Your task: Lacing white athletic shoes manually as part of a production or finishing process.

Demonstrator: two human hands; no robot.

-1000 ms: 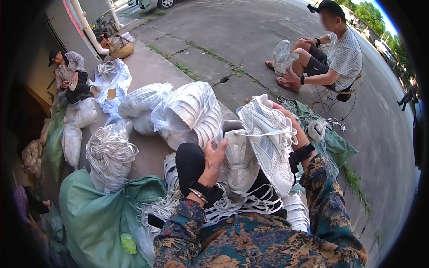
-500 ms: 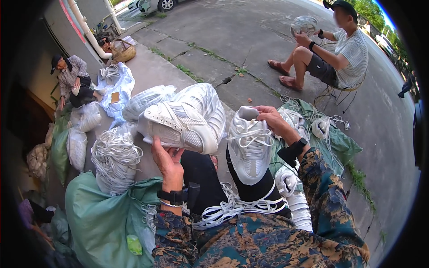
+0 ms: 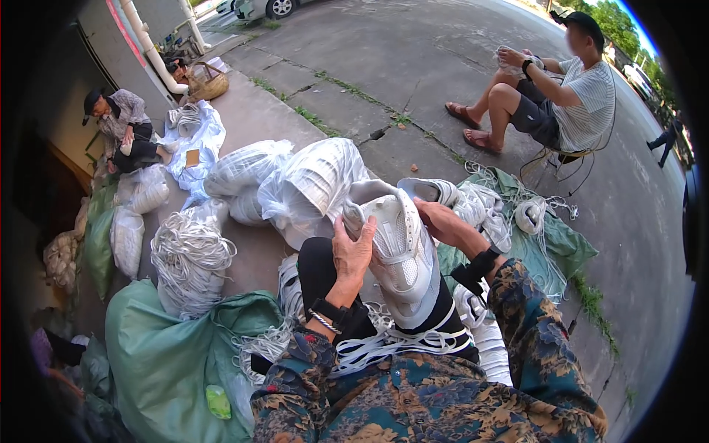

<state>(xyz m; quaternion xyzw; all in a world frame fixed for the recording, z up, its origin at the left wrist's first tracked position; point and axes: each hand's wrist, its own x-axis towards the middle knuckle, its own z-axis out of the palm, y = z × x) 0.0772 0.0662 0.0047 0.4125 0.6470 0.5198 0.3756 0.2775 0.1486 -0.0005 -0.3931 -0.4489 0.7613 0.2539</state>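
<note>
The left grip [image 3: 351,255] holds 1 white shoe [image 3: 402,258] near white laces [image 3: 391,344].

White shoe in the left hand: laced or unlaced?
Unlaced, as far as visible: the shoe in the left hand shows bare eyelets, nothing threaded through.

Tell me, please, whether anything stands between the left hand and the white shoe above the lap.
Nothing visible does: the left hand holds the white shoe directly, near its opening, with the thumb resting against it.
</note>
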